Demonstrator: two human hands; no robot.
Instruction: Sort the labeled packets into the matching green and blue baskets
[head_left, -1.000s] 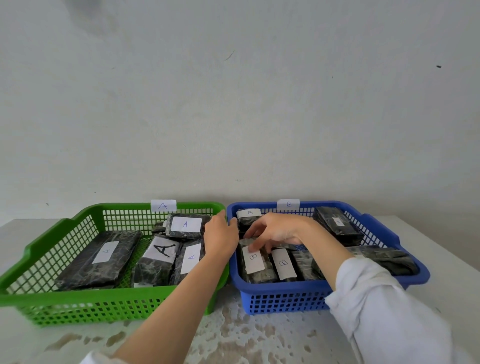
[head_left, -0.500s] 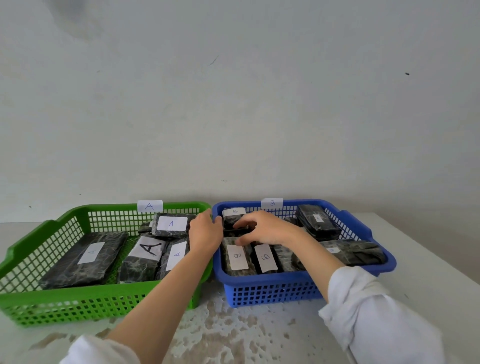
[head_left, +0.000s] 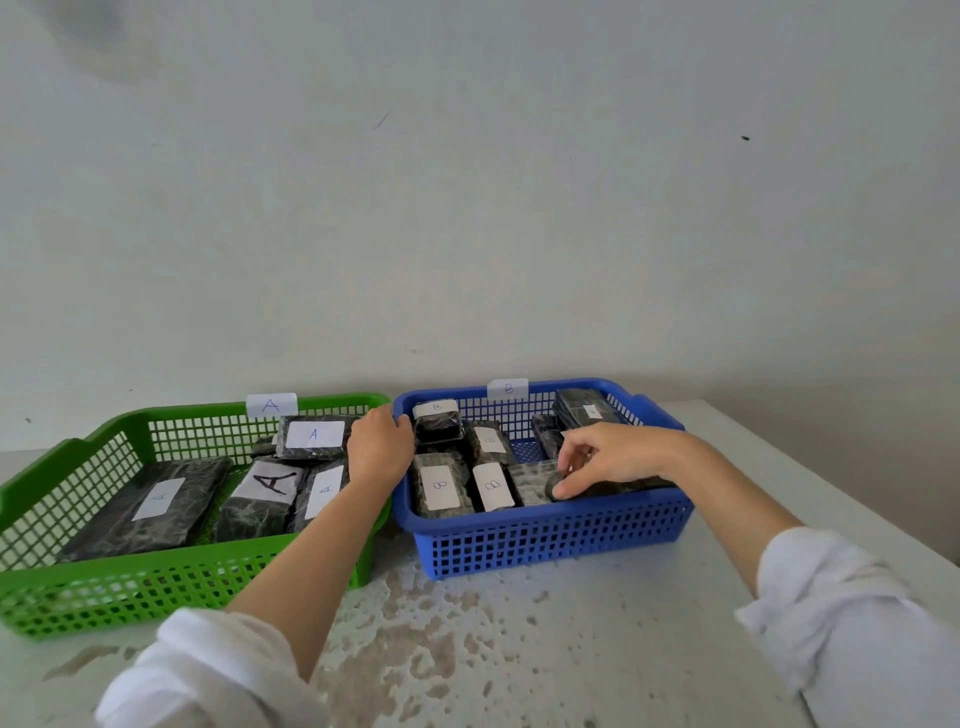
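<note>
While my R hand (head_left: 613, 457) is curling over the right half of the blue basket (head_left: 545, 535), its thumb and bent fingers are pinching the left end of a dark packet (head_left: 636, 488). That packet is lying inside along the front wall, mostly hidden under my wrist. Its label isn't showing to me, so I'm treating the letter as unconfirmed.

My L hand (head_left: 379, 452) is sitting at the seam where the green basket (head_left: 156, 587) and the blue one are meeting, fingers bending toward the blue rim. I can't tell if it's gripping or only resting, since I'm seeing just the back of it.

To do this well, I'm thinking of lifting that end only enough to turn the packet & read it, w/o knocking the B-labelled packets (head_left: 439, 486) beside it askew. If it's reading B, I'm laying it back flat, label up. If it's reading A, it's going over to the green side w/ the A packets (head_left: 314, 434). The wrap is looking slick, so pinching firmly nr the end is prob. safer, w/ the L hand steadying both baskets on the table (head_left: 467, 649).
</note>
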